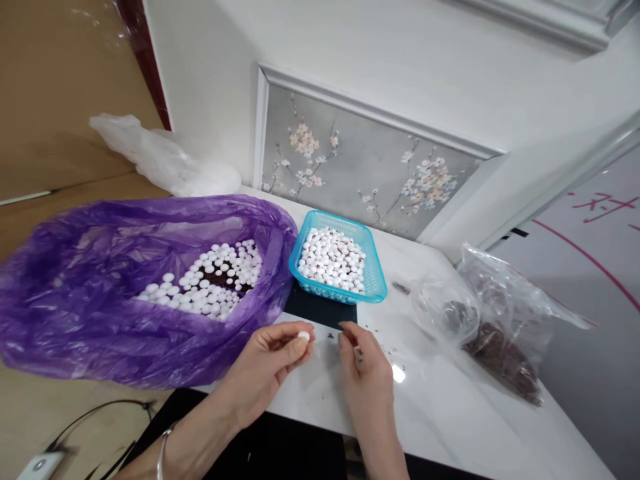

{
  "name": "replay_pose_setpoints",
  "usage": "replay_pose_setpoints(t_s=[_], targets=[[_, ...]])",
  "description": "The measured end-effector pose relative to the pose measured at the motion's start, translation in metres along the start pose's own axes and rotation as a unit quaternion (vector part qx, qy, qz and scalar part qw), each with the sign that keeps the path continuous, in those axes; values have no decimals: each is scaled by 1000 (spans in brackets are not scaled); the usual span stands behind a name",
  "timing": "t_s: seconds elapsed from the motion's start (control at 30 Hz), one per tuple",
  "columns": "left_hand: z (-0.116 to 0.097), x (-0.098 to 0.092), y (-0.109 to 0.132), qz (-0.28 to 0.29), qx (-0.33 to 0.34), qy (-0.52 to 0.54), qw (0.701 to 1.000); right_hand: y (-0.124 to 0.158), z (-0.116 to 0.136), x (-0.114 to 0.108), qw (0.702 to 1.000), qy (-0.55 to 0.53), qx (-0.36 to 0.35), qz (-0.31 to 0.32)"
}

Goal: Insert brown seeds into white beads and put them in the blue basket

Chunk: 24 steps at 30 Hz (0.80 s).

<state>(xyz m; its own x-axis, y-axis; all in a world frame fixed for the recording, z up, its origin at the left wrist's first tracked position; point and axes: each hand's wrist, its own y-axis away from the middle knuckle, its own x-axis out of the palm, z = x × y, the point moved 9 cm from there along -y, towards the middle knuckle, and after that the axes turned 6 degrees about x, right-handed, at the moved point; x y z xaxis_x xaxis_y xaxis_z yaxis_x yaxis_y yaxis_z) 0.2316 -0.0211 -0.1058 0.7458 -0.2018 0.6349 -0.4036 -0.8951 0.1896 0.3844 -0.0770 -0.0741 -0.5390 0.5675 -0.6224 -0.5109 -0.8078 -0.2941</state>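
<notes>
My left hand (280, 353) pinches a small white ball (303, 335) between thumb and fingers, above the front of the white table. To its right, my right hand (367, 370) has thumb and forefinger pressed together; whatever sits in the pinch is too small to make out. Beyond both hands stands a blue plastic basket (377, 283) filled with white balls, with reddish-brown bits on many of them. On the left, an open purple plastic bag (125, 347) holds many loose white balls (215, 303) over something dark. Small brown bits (331, 335) lie on the table between my hands.
A clear bag of dark brown pieces (505, 357) rests on the right, beside a clear plastic container (443, 310). A black flat sheet (320, 307) lies under the basket. Behind stands a floral panel (360, 160). White plastic wrapping (165, 157) sits at the back left.
</notes>
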Motion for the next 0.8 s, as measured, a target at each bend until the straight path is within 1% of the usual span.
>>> replay_pose_setpoints(t_s=[0.1, 0.17, 0.27, 0.37, 0.43, 0.53, 0.57, 0.63, 0.7, 0.8], targets=[[3, 0, 0, 1, -17, 24, 1000, -8, 10, 13, 987, 150, -37, 34], [4, -1, 0, -6, -26, 24, 999, -12, 13, 19, 980, 189, -43, 46], [2, -4, -1, -13, -22, 12, 1000, -15, 15, 24, 976, 206, -45, 51], [-3, -2, -1, 4, 8, -10, 1000, -14, 17, 25, 976, 205, -55, 52], [-6, 0, -2, 10, 24, -24, 999, -12, 19, 23, 978, 193, -61, 48], [-14, 5, -10, -23, 36, -26, 999, -9, 16, 9, 985, 158, -57, 32], [-20, 10, -15, -33, 48, -27, 998, -8, 13, 1, 990, 132, -48, 20], [-38, 29, -27, -29, 96, -54, 993, -8, 3, -20, 997, 68, -20, -14], [-59, 58, -42, 8, 156, -119, 981, -8, -9, -42, 998, 19, 10, -53], [-77, 93, -65, 52, 165, -172, 970, -5, -24, -69, 995, 13, 36, -92]])
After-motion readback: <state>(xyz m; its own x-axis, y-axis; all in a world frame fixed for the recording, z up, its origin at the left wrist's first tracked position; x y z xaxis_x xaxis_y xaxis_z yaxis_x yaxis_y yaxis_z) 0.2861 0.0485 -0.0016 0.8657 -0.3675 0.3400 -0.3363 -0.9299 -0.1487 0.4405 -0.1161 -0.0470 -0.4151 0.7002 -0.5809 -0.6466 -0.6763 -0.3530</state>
